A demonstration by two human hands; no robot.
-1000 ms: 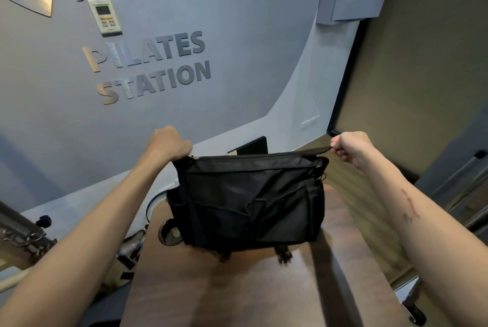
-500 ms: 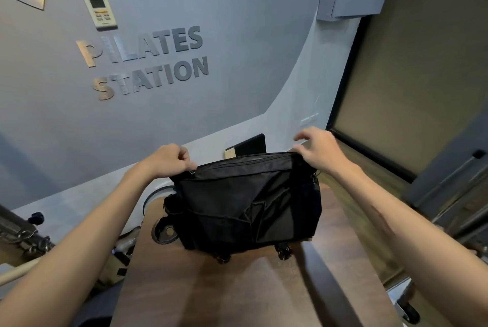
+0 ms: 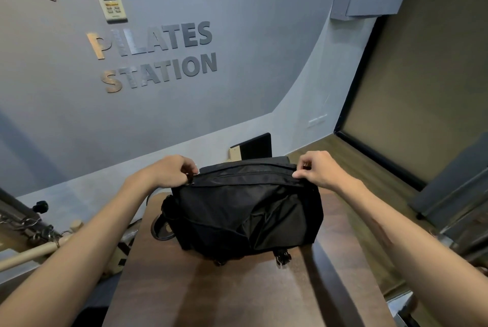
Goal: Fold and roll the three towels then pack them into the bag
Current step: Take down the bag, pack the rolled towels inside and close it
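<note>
Black bag [image 3: 245,210] gets held at both top corners, zipped up

It's sat on the wooden table [image 3: 237,295], pinched by left hand [image 3: 169,172] and right hand [image 3: 317,168].

Two bare forearms reach in from the lower corners, with no sleeve, watch, bracelet or ring on either. The left hand [image 3: 169,172] and the right hand [image 3: 318,169] are uncovered, without gloves. A faint elongated mark runs along the inner side of the right forearm [image 3: 380,231]. Nothing else of the person shows.
</note>
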